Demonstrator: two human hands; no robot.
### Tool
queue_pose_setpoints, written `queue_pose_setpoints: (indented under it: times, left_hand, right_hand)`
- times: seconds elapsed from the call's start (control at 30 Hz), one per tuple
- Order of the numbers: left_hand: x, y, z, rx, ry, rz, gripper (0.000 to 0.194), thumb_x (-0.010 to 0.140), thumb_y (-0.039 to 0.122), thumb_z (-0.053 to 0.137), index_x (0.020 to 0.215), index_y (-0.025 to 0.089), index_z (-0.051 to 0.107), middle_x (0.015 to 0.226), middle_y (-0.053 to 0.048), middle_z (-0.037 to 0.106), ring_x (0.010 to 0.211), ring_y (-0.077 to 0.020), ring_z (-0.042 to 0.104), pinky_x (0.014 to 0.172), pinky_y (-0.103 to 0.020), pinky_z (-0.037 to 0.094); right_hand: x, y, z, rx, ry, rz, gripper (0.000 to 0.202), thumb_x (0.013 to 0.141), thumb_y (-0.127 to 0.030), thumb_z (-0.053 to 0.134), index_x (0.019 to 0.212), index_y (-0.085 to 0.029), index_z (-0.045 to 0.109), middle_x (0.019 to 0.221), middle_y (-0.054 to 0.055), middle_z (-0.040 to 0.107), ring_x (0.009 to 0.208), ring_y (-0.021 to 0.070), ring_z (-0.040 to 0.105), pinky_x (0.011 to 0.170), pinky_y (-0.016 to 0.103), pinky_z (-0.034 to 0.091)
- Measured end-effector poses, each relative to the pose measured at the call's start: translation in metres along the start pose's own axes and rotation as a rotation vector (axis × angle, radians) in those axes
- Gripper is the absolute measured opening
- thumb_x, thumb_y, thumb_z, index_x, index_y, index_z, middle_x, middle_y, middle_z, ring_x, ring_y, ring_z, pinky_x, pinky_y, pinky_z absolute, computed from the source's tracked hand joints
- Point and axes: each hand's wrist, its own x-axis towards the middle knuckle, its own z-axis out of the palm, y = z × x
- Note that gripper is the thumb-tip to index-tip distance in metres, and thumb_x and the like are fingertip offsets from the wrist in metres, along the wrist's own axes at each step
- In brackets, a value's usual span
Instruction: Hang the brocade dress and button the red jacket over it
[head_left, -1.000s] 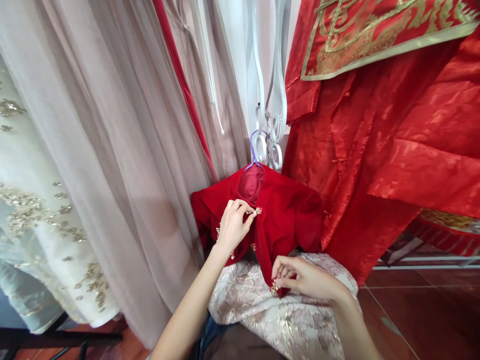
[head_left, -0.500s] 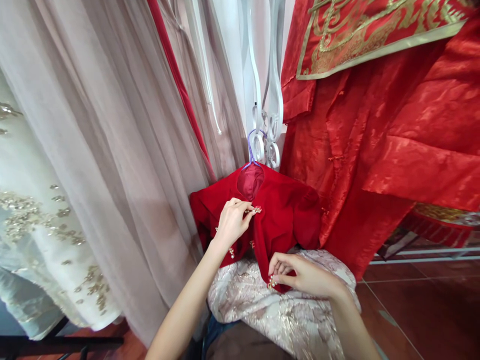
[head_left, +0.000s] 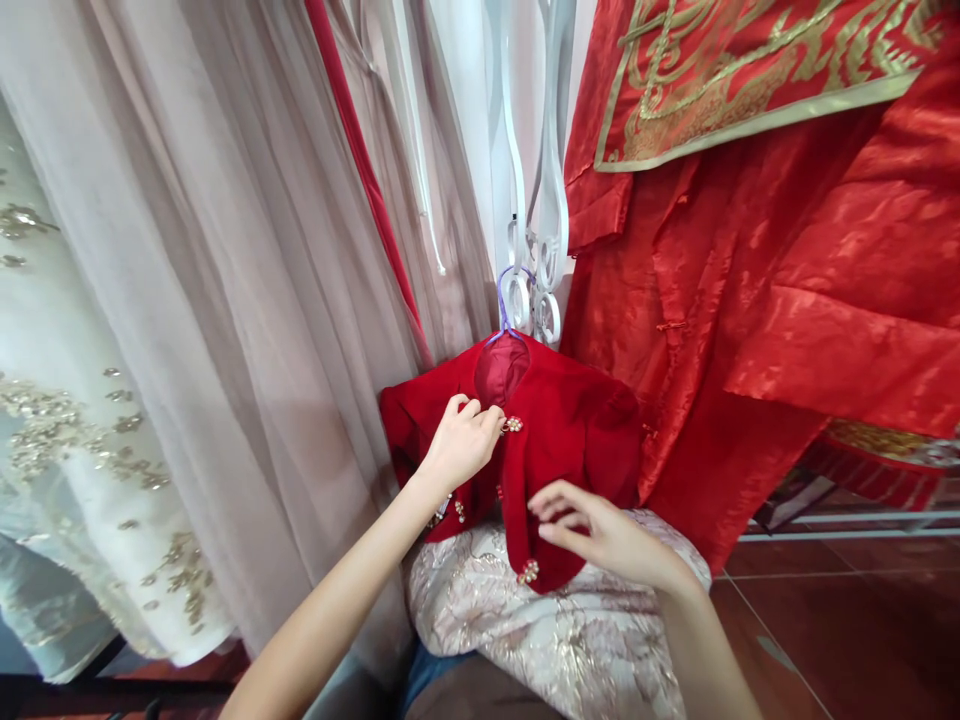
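A red velvet jacket (head_left: 570,410) hangs from a purple hanger (head_left: 504,300), its front edges parted lower down. My left hand (head_left: 466,440) is closed in a pinch at the front edge just under the neckline, beside a gold and pearl button (head_left: 513,425). What exactly lies between the fingertips is partly hidden. My right hand (head_left: 589,530) is near the lower front of the jacket, its fingers apart and holding nothing. Another pearl button (head_left: 528,572) sits on the bottom corner of the front, below my right fingers. A smaller pearl ornament (head_left: 460,511) shows on the opposite front.
Cream brocade fabric (head_left: 525,640) bulges beneath the jacket. Pale sheer drapery (head_left: 247,300) and a sequined white gown (head_left: 82,480) hang at the left. Red satin garments (head_left: 750,270) hang on the right, and white scrolled metalwork (head_left: 551,260) stands behind the hanger.
My right hand has let go of the lower pearl button and risen slightly, its fingers parting. That corner of the jacket has swung a little left. My left hand stays at the neckline.
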Motion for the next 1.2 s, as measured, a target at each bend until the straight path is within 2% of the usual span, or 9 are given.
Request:
queue_pose_setpoints:
  times: [0.17,0.27,0.37,0.47,0.6,0.77,0.87,1.07,1.2]
  left_hand:
    - [-0.011,-0.002,-0.003,0.084,0.060,-0.198,0.028,0.090,0.024,0.044,0.099,0.012,0.067,0.059,-0.007,0.065,0.064,-0.0200,0.055,0.088,-0.043,0.033]
    - [-0.016,0.002,0.000,0.123,0.045,-0.412,0.044,0.088,0.022,0.046,0.129,0.008,0.053,0.071,-0.009,0.066,0.073,-0.0238,0.055,0.082,-0.044,0.036]
    - [-0.023,0.010,0.011,0.146,0.028,-0.566,0.057,0.085,0.013,0.043,0.142,0.011,0.037,0.083,-0.009,0.062,0.079,-0.0242,0.053,0.077,-0.041,0.040]
    - [-0.034,0.019,0.029,0.158,0.062,-0.712,0.067,0.080,0.006,0.044,0.145,0.015,0.033,0.096,-0.013,0.056,0.087,-0.0244,0.052,0.077,-0.040,0.043]
    - [-0.048,0.017,0.047,0.139,0.261,-0.855,0.075,0.073,0.001,0.049,0.144,0.022,0.036,0.128,-0.019,0.040,0.117,-0.0331,0.044,0.093,-0.050,0.040]
    - [-0.060,-0.024,0.041,-0.030,0.477,-0.830,0.079,0.076,0.004,0.047,0.149,0.020,0.022,0.153,-0.019,0.007,0.136,-0.0346,0.030,0.106,-0.048,0.035]
    - [-0.063,-0.055,0.029,-0.111,0.433,-0.814,0.073,0.077,0.007,0.046,0.147,0.022,0.029,0.154,-0.014,0.023,0.132,-0.0297,0.040,0.103,-0.040,0.041]
    - [-0.049,-0.114,0.008,-0.372,0.438,-0.921,0.031,0.067,0.010,0.051,0.089,0.017,0.072,0.100,-0.012,0.071,0.104,-0.0282,0.063,0.091,-0.036,0.045]
    - [-0.034,-0.156,0.010,-0.959,0.484,-1.179,0.008,0.058,0.012,0.054,0.054,0.016,0.059,0.054,-0.003,0.061,0.078,-0.0264,0.065,0.075,-0.036,0.050]
  right_hand:
    - [0.061,-0.025,0.020,0.233,0.314,-0.237,0.051,0.086,-0.051,0.052,0.128,-0.024,0.050,0.136,0.009,0.052,0.126,0.0212,0.049,0.108,0.040,0.038]
    - [0.090,-0.027,0.048,0.228,0.378,-0.163,0.077,0.081,-0.063,0.049,0.143,-0.019,0.034,0.150,0.014,0.033,0.139,0.0261,0.030,0.113,0.045,0.028]
    - [0.095,-0.013,0.067,0.054,0.559,-0.086,0.098,0.077,-0.069,0.048,0.148,-0.007,0.020,0.156,0.020,0.010,0.145,0.0299,0.005,0.116,0.050,0.014]
    - [0.084,0.008,0.067,-0.074,0.706,-0.028,0.106,0.076,-0.073,0.045,0.146,0.001,0.014,0.154,0.027,0.007,0.144,0.0341,0.002,0.115,0.053,0.013]
    - [0.069,0.028,0.042,-0.239,0.856,-0.053,0.099,0.079,-0.070,0.042,0.143,0.002,0.019,0.149,0.031,0.019,0.142,0.0375,0.014,0.112,0.054,0.021]
    - [0.060,0.031,-0.004,-0.431,0.867,-0.109,0.075,0.085,-0.059,0.042,0.136,-0.005,0.029,0.140,0.028,0.035,0.137,0.0359,0.026,0.110,0.053,0.026]
    - [0.065,0.032,-0.035,-0.540,0.956,-0.160,0.065,0.085,-0.059,0.044,0.125,-0.008,0.040,0.129,0.027,0.046,0.130,0.0388,0.035,0.105,0.056,0.029]
    - [0.079,0.021,-0.094,-0.678,1.010,-0.046,0.049,0.076,-0.062,0.054,0.092,-0.015,0.056,0.094,0.021,0.064,0.098,0.0375,0.060,0.083,0.047,0.047]
    - [0.073,0.003,-0.118,-0.672,0.698,0.101,0.042,0.075,-0.063,0.056,0.068,-0.021,0.060,0.068,0.008,0.067,0.070,0.0269,0.065,0.063,0.033,0.047]
